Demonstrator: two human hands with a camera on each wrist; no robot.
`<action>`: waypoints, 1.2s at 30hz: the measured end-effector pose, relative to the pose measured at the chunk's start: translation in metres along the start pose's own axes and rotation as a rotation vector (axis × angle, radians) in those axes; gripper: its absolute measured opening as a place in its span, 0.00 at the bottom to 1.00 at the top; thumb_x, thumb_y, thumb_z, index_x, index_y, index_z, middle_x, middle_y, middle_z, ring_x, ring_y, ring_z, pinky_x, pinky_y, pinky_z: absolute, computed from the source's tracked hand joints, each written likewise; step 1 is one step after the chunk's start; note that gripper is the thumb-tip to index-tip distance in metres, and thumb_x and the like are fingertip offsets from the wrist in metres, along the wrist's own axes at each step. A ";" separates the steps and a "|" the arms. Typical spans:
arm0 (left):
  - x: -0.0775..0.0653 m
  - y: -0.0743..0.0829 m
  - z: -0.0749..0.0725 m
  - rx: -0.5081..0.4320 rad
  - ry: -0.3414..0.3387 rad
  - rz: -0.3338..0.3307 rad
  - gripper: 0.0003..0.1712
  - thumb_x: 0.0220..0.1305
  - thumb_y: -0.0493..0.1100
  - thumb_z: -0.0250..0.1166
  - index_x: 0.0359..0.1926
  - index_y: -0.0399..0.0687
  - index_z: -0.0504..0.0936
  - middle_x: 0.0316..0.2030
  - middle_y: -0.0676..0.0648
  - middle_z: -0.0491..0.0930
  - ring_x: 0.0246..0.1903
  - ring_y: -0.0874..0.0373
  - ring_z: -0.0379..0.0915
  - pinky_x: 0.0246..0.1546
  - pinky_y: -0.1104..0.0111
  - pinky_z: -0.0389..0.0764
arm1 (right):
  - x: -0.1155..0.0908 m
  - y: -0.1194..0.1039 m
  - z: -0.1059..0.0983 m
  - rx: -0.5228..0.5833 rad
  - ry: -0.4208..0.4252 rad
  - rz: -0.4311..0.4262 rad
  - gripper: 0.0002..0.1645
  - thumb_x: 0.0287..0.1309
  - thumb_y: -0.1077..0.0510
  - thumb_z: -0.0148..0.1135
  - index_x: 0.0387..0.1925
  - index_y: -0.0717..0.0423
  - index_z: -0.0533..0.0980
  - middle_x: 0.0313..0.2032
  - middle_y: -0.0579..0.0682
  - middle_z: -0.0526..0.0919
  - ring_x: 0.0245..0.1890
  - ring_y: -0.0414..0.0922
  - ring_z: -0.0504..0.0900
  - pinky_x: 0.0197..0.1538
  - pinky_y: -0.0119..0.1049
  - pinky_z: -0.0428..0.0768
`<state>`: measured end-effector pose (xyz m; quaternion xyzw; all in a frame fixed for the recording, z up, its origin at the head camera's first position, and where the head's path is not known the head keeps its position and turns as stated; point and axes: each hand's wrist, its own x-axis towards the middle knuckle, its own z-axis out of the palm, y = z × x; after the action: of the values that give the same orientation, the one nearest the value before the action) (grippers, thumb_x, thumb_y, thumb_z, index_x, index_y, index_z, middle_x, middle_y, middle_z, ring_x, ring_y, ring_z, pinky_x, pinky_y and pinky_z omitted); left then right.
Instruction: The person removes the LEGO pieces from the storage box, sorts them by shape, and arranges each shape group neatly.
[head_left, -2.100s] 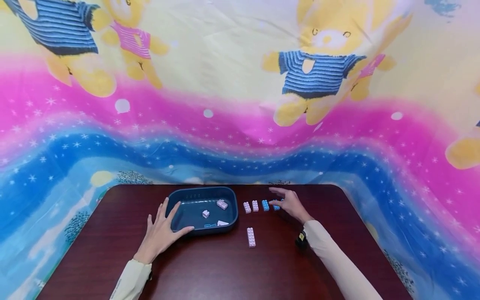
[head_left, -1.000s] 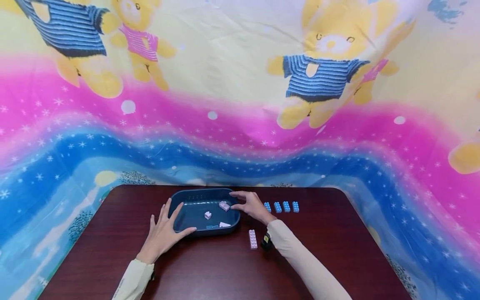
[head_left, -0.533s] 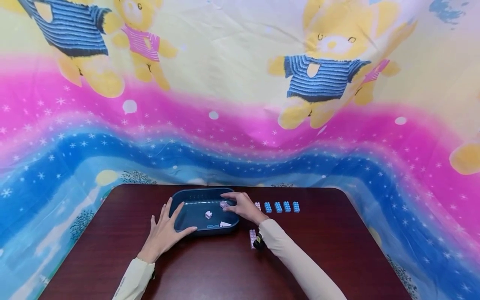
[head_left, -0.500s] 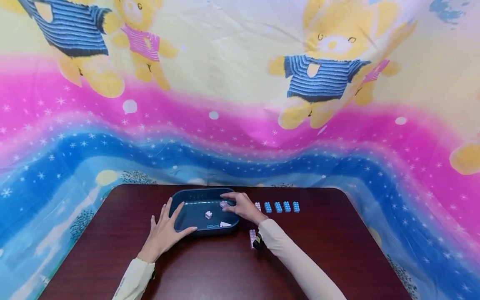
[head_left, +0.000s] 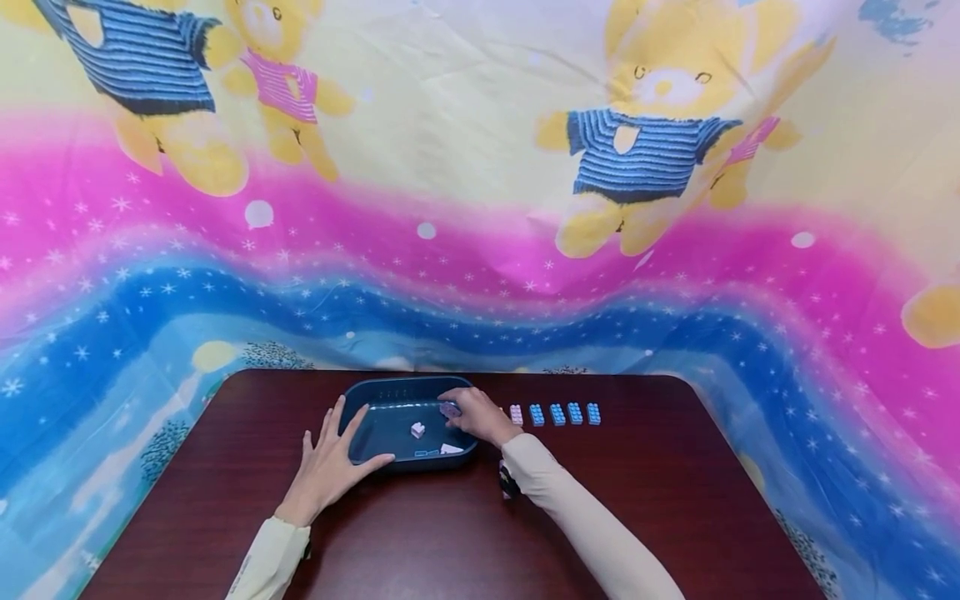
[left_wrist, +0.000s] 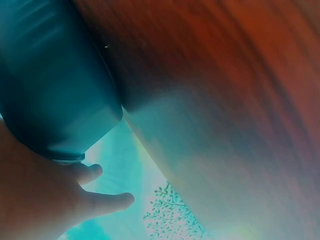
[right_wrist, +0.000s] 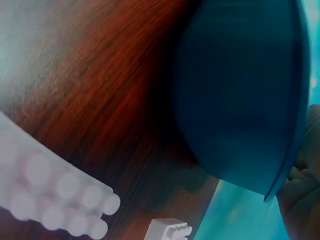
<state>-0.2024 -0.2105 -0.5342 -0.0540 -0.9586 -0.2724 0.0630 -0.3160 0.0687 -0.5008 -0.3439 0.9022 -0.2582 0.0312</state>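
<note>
1. The left hand spreads at nine o'clock on the dark teal tray, fingers straight and apart along the rim, thumb stretched to about seven.
2. The right hand comes over the rim from three o'clock; its thumb and forefinger appear to pinch a pale pink toy brick inside the tray, at about two o'clock.
3. That grip looks narrow, so a studded edge could slip from the fingertips and drop the brick back; a low lift might also knock it on the rim.
4. A small pale pink brick sits near the clock's centre, and a white piece lies at four. If the left hand bears down or pushes unevenly, the tray could tip or skid and slide both.
5. Outside, towards three o'clock, stand a pink studded brick and four blue studded bricks. The nearest could be nudged crooked if the right hand swings back low.
6. At four o'clock outside the tray, the wrist strap covers most of a long pink brick; dragging the wrist could shift it.
</note>
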 end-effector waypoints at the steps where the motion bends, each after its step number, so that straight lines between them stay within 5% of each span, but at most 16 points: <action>1: 0.000 0.000 0.000 0.000 -0.001 0.000 0.63 0.61 0.78 0.67 0.85 0.51 0.57 0.84 0.33 0.38 0.80 0.27 0.38 0.69 0.22 0.38 | 0.001 0.000 0.001 -0.020 -0.002 -0.011 0.27 0.61 0.68 0.75 0.62 0.67 0.81 0.57 0.61 0.86 0.57 0.54 0.85 0.59 0.48 0.84; 10: 0.000 -0.001 0.000 0.005 -0.009 -0.006 0.63 0.61 0.77 0.67 0.85 0.51 0.56 0.84 0.33 0.37 0.80 0.27 0.38 0.69 0.22 0.37 | 0.002 0.000 0.008 -0.277 -0.017 -0.179 0.22 0.60 0.74 0.72 0.57 0.68 0.83 0.54 0.59 0.87 0.56 0.52 0.86 0.59 0.43 0.84; 19: 0.000 -0.001 0.001 0.009 -0.010 -0.005 0.63 0.61 0.78 0.67 0.85 0.51 0.56 0.84 0.33 0.38 0.80 0.27 0.39 0.69 0.22 0.39 | 0.006 -0.004 0.016 -0.548 -0.051 -0.183 0.23 0.60 0.74 0.71 0.57 0.61 0.85 0.56 0.54 0.88 0.60 0.48 0.84 0.63 0.37 0.81; 28: 0.000 0.000 0.002 -0.006 -0.012 -0.005 0.63 0.60 0.78 0.67 0.85 0.51 0.56 0.84 0.34 0.37 0.80 0.27 0.38 0.69 0.22 0.37 | 0.005 -0.006 0.017 -0.544 -0.028 -0.198 0.17 0.62 0.73 0.70 0.50 0.58 0.88 0.47 0.52 0.91 0.46 0.48 0.87 0.52 0.37 0.85; 36: 0.002 -0.002 0.002 0.003 -0.012 -0.004 0.63 0.61 0.77 0.67 0.85 0.51 0.56 0.84 0.34 0.37 0.80 0.27 0.37 0.70 0.22 0.37 | 0.008 -0.005 0.017 -0.524 -0.040 -0.176 0.18 0.64 0.72 0.70 0.53 0.59 0.87 0.51 0.53 0.89 0.51 0.48 0.87 0.57 0.36 0.84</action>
<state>-0.2052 -0.2111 -0.5364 -0.0538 -0.9594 -0.2710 0.0571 -0.3152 0.0524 -0.5124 -0.4222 0.9042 -0.0108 -0.0636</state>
